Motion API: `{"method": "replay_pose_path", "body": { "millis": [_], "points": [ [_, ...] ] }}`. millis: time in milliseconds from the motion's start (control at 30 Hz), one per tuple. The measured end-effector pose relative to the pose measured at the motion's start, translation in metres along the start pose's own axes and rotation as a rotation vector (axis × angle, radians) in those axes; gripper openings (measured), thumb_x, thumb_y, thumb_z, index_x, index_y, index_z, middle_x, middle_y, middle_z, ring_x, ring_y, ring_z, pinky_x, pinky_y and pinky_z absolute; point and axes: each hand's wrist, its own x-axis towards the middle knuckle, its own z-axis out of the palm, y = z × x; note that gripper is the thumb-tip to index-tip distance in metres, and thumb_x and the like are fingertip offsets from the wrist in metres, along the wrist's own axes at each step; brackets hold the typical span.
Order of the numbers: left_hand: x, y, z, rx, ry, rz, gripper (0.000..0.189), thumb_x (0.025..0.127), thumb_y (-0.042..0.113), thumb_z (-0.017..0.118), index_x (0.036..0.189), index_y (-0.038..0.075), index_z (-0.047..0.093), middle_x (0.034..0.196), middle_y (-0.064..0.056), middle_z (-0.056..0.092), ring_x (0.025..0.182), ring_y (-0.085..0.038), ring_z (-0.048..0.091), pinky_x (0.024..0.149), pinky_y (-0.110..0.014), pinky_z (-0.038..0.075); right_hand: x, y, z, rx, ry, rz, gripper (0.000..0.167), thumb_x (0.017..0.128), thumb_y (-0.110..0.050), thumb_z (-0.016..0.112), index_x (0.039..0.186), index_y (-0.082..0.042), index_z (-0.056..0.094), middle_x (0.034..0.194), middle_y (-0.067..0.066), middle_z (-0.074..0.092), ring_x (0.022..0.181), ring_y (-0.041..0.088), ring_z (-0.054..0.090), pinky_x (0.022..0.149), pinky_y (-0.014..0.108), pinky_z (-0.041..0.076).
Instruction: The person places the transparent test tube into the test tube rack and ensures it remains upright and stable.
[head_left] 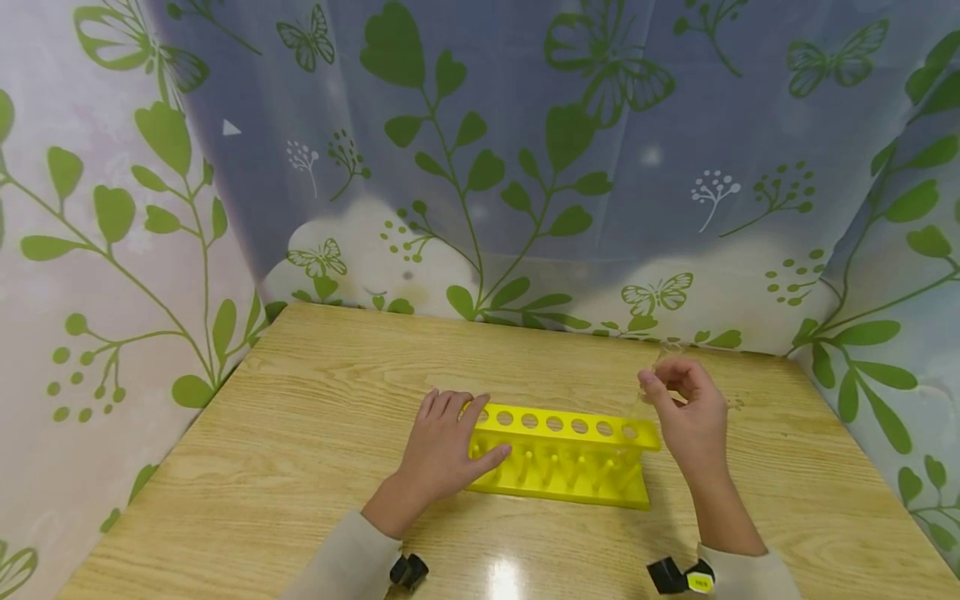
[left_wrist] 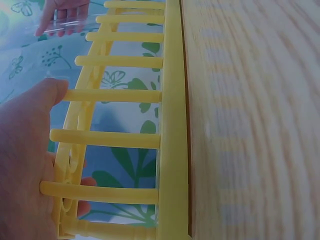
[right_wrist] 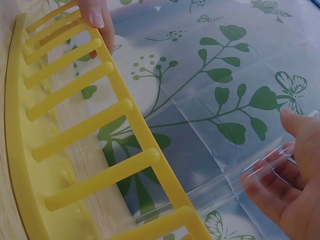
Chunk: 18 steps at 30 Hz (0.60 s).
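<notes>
A yellow test tube rack (head_left: 562,438) stands on the table, with a row of round holes on top and pegs below. My left hand (head_left: 441,446) grips its left end. In the left wrist view the thumb (left_wrist: 56,92) lies by a peg tip and the other fingers reach behind the top bar. At the opposite end, my right hand (head_left: 693,417) holds a clear test tube (right_wrist: 227,181) near its upper end, between thumb and fingers. The tube slants down to the rack's rightmost hole, and its lower part shows faintly below the top bar.
The rack stands on a light wood-grain table (head_left: 315,433). A patterned cloth (head_left: 510,167) with green leaves and butterflies hangs behind the table and along both sides. Black wrist devices (head_left: 408,571) show at both sleeves.
</notes>
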Motion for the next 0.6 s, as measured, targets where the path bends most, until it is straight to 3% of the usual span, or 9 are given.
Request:
{"method": "replay_pose_path", "body": {
  "millis": [367,600],
  "points": [
    [0.0001,0.001,0.0014,-0.015,0.005,0.002,0.072,0.088,0.064,0.054,0.138,0.012,0.051,0.125,-0.008,0.054,0.118,-0.028,0.047,0.112,-0.052,0.026,-0.0011,0.0056,-0.0001,-0.112,-0.047,0.078,0.02,0.088,-0.017,0.072,0.097,-0.004,0.061,0.092,-0.004,0.059,0.084,0.004,0.059,0.069,0.012,0.05],
    [0.0007,0.0001,0.0012,0.001,0.001,-0.001,0.072,0.088,0.065,0.053,0.139,0.014,0.051,0.125,-0.008,0.054,0.118,-0.027,0.047,0.112,-0.051,0.026,-0.0016,0.0048,0.0011,-0.119,-0.083,0.061,0.023,0.089,-0.017,0.072,0.099,-0.001,0.059,0.091,-0.006,0.059,0.083,0.003,0.059,0.066,0.014,0.051]
  ]
}}
